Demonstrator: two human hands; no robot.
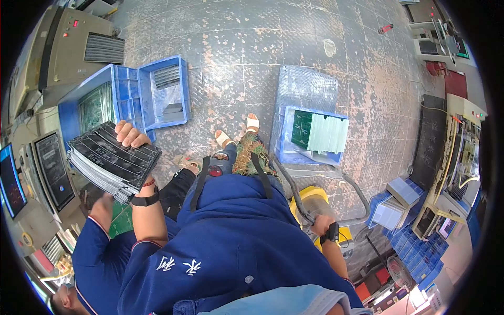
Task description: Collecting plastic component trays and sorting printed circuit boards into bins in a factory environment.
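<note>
Left hand [131, 135] clamped over the far edge of a stack of dark boards [113, 160], long axis running left-near to right-far; blue bin [123, 97] just beyond; right hand [321, 226] closed on a cart handle [304, 210], well apart.

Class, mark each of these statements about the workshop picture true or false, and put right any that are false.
1. The left hand holds a stack of dark boards. True.
2. The right hand rests on a grey tubular handle. True.
3. The blue crate ahead of the feet is empty. False: it holds green boards and pale sheets.
4. The floor is smooth white tile. False: it is worn grey patterned metal plate.
5. A second person's sleeve shows at lower left. True.
</note>
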